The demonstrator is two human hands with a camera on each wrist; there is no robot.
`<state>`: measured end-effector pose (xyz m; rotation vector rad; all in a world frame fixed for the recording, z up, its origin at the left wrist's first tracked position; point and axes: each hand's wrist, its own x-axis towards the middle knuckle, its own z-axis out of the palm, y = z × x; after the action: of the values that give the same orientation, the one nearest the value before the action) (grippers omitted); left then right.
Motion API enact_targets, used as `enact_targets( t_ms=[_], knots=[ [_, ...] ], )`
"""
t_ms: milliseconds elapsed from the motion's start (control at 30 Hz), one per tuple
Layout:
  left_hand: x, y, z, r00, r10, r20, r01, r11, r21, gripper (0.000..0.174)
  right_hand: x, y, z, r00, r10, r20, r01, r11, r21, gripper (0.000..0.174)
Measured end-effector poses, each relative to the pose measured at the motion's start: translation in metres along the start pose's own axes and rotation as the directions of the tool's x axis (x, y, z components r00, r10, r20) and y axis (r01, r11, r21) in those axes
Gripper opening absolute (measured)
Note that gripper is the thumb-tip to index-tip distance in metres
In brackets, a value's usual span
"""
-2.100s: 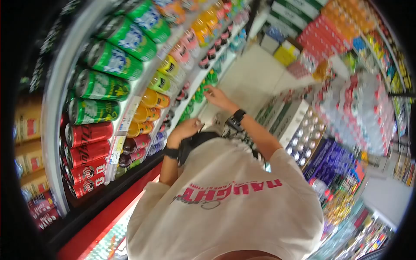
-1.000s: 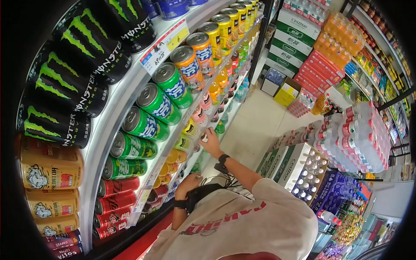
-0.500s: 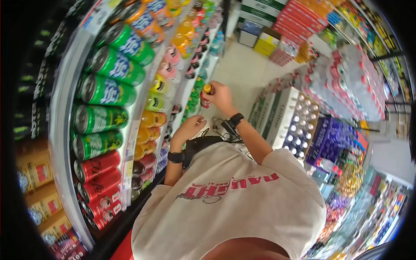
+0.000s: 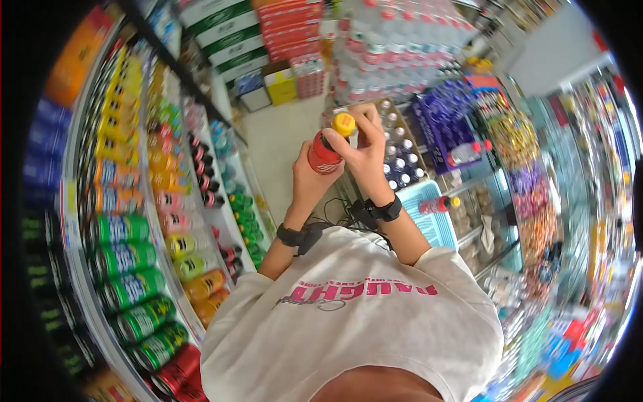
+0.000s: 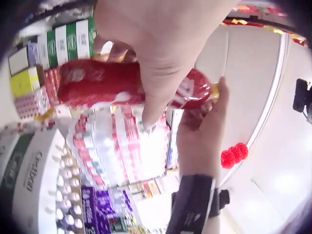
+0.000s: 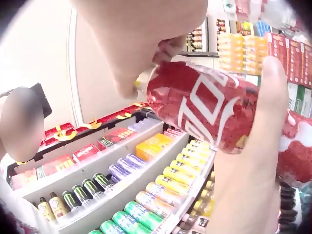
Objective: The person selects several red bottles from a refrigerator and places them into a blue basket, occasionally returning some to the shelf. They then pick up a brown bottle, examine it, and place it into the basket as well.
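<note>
A red-labelled drink bottle [image 4: 326,155] with a yellow cap [image 4: 344,124] is held up in front of the chest, in both hands. My left hand [image 4: 311,184] grips its body, the thumb lying across the label in the left wrist view. My right hand [image 4: 367,154] is at the neck end, its fingers and thumb pinching the yellow cap. White lettering on the label [image 6: 209,105] shows in the right wrist view. A similar bottle [image 4: 435,205] with a yellow cap lies in a light blue basket [image 4: 439,234] to the right of my right forearm.
Shelves of cans [image 4: 124,261] and bottles [image 4: 244,218] curve along the left side. Ahead stand shrink-wrapped water packs [image 4: 395,47], stacked cartons [image 4: 228,40] and a yellow box [image 4: 281,87]. An open crate of bottles [image 4: 402,151] stands beyond the right hand. Tiled floor [image 4: 278,130] shows between.
My right hand has gone from the shelf to holding the bottle, which came up towards my chest. My left hand has since taken its body. The head view has swung right, bringing the basket into sight.
</note>
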<state>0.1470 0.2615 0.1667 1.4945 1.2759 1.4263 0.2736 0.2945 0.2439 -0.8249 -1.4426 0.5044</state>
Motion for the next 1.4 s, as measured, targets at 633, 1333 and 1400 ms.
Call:
enact_targets(
  t_ms=[633,1333,1400],
  knots=[
    [0.008,0.079,0.039,0.374,-0.177,0.910,0.771,0.605,-0.199,0.055,0.011,-0.030,-0.108,0.870,0.447,0.208,-0.452,0.555,0.698,0.032],
    [0.017,0.077,0.051,0.515,-0.168,0.841,0.378,0.924,-0.047,0.037,0.024,-0.032,-0.117,0.837,0.546,-0.030,-0.470,0.747,0.471,0.027],
    [0.018,0.083,0.047,0.397,-0.159,0.904,0.550,0.830,-0.095,0.043,0.026,-0.037,-0.120,0.841,0.540,0.031,-0.482,0.721,0.498,0.028]
  ],
)
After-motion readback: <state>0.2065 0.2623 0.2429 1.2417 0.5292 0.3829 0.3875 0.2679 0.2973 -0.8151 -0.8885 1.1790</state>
